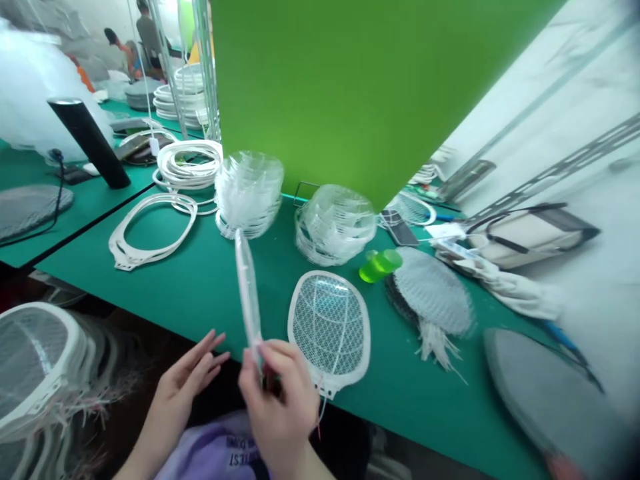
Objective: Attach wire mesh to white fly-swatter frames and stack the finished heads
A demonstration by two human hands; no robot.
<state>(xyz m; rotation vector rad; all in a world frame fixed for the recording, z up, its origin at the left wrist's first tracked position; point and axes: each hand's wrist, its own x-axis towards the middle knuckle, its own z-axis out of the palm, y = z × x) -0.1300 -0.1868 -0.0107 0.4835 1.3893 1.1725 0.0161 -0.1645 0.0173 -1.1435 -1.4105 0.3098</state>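
Observation:
My right hand (283,393) pinches the lower end of a white mosquito-swatter head (247,287), which stands up nearly edge-on to me. Fingers apart, my left hand (190,373) is empty just left of it, near the table's front edge. On the green table, right of the held head, lies another white swatter head (330,327) with mesh inside its frame and thin wires at its neck. Beyond the held one are two piles of clear plastic pieces (250,190) (337,223).
White oval frames (153,230) lie at left, with a stack of rings (187,163) behind. Mesh sheets (433,290) and a small green bottle (380,265) are at right. A green panel (350,93) rises behind. Finished-looking swatter heads (35,360) are stacked low at left.

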